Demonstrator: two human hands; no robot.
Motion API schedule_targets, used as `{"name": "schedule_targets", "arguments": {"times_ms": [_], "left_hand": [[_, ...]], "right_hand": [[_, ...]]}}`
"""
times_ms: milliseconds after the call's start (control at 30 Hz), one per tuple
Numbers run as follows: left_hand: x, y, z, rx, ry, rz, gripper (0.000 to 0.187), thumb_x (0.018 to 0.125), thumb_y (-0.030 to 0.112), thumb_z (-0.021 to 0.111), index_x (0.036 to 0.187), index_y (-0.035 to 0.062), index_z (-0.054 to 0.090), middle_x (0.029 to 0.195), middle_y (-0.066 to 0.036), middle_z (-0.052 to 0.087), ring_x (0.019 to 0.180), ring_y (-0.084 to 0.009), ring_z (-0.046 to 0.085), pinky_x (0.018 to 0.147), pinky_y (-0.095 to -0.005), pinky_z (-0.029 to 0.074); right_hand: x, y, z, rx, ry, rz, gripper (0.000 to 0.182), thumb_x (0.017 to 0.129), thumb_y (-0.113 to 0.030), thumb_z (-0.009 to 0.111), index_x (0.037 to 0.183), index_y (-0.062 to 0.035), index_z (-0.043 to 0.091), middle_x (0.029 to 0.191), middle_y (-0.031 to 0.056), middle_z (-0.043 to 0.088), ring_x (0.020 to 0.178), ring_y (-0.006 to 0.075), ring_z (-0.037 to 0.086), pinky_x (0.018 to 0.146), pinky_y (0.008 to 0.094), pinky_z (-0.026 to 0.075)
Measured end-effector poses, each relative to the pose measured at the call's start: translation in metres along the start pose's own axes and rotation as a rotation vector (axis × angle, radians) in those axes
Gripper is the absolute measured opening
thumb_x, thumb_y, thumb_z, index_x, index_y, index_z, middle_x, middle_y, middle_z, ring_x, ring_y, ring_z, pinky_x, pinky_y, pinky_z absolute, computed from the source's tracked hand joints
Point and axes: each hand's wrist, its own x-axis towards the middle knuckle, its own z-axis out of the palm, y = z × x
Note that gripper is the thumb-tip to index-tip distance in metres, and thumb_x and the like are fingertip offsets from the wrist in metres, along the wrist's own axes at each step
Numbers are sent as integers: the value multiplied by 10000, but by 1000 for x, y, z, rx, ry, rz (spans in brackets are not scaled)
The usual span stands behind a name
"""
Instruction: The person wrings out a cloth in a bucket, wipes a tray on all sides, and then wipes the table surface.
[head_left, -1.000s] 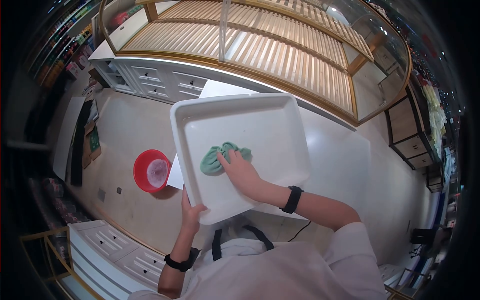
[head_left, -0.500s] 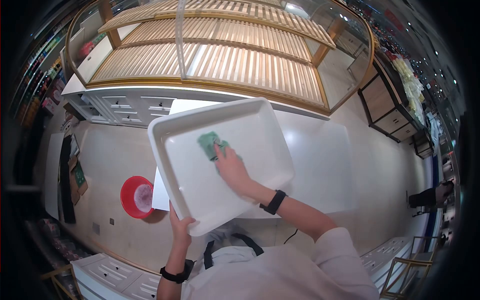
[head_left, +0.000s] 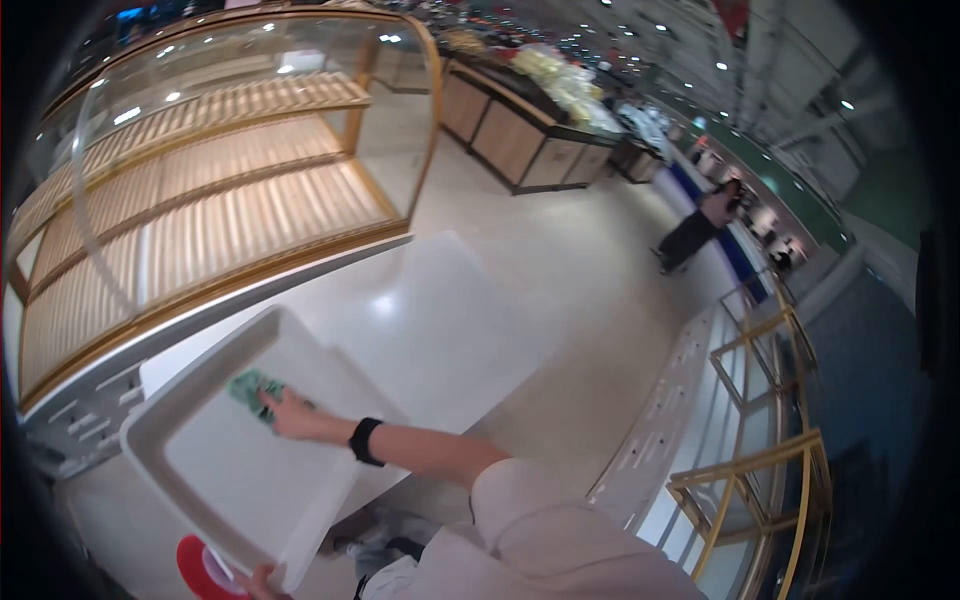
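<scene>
A green cloth (head_left: 250, 388) lies bunched on the inner floor of a large white tray (head_left: 210, 490). My right hand (head_left: 292, 414) presses on the cloth with its fingers closed on it. At the tray's near corner, low in the view, my left hand (head_left: 262, 582) grips the rim; part of it is cut off by the frame's bottom edge. The tray rests tilted over a white table (head_left: 440, 340). A red bucket (head_left: 192, 570) shows partly behind the tray, beside my left hand.
A glass display case (head_left: 220, 220) with slatted wooden shelves stands beyond the table. Wooden cabinets (head_left: 510, 140) are farther back. A person (head_left: 700, 225) is in the distance at the right. Gold-framed racks (head_left: 750, 480) line the right side.
The view has swung to the right, so the tray and both hands appear farther left and lower. My right hand stays on the cloth, and my left hand stays at the tray's rim.
</scene>
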Motion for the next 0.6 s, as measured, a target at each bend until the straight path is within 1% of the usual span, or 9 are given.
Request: {"name": "schedule_targets", "arguments": {"times_ms": [33,67,167,300,400,467,500,567,600], "left_hand": [[3,-10,-4,420,24,537,542,647,65,631,1156,97,447,1081,-169,461,971,-349,492,828,-433,428],[-2,-36,-18,333,-28,240,505,690,42,675,1148,95,466,1046,-203,503,947,-402,499,812,-482,425],[-2,-50,-18,146,-19,65,560,605,-41,694,1117,-7,470,1100,-279,457,1021,-456,444,892,-484,373],[5,-37,-21,669,-199,243,516,623,-63,662,1098,1,470,1103,-261,438,1008,-404,427,893,-474,350],[7,-55,-10,80,-90,-114,512,620,-83,647,1093,-2,469,1091,-256,440,983,-398,434,885,-474,353],[9,-71,-9,62,-117,-126,539,635,-61,633,1137,4,449,1110,-247,441,1016,-382,436,906,-476,350],[9,51,5,-537,40,-665,670,709,126,581,1311,44,298,1218,-226,414,1179,-338,387,1035,-454,277],[0,-166,-36,205,-124,-13,823,560,65,509,1350,35,283,1169,-134,445,1055,-252,466,863,-333,421],[16,-119,-19,-115,-81,-274,753,573,70,502,1304,92,323,1120,-116,441,1015,-267,484,813,-360,455]], "right_hand": [[1,1,9,-61,-27,6,761,779,-205,570,1420,-197,159,1191,349,311,1027,534,449,906,513,393],[5,5,20,-79,-5,-67,767,783,-230,577,1421,-208,153,1210,353,294,993,551,460,908,521,389],[-1,-8,12,56,-195,-29,732,763,-236,603,1399,-203,243,1216,334,326,1028,502,464,891,502,400],[12,1,37,130,-166,-22,571,705,-194,657,1240,-101,480,1167,293,425,1000,418,511,847,460,439],[9,-2,28,-148,-193,-20,445,644,-150,694,1044,4,573,1094,253,505,982,372,532,816,436,461],[15,17,43,-149,-64,-83,264,596,-88,663,814,54,619,901,246,600,807,359,607,708,427,504],[11,-8,74,-155,2,-238,190,584,-109,636,705,37,625,760,239,610,702,366,615,646,422,509],[27,41,42,-3,91,-253,209,565,-176,614,623,24,599,623,235,564,637,383,587,602,431,494],[31,46,32,-38,122,-234,237,589,-183,622,726,8,597,665,210,587,650,370,597,605,424,496]]}}
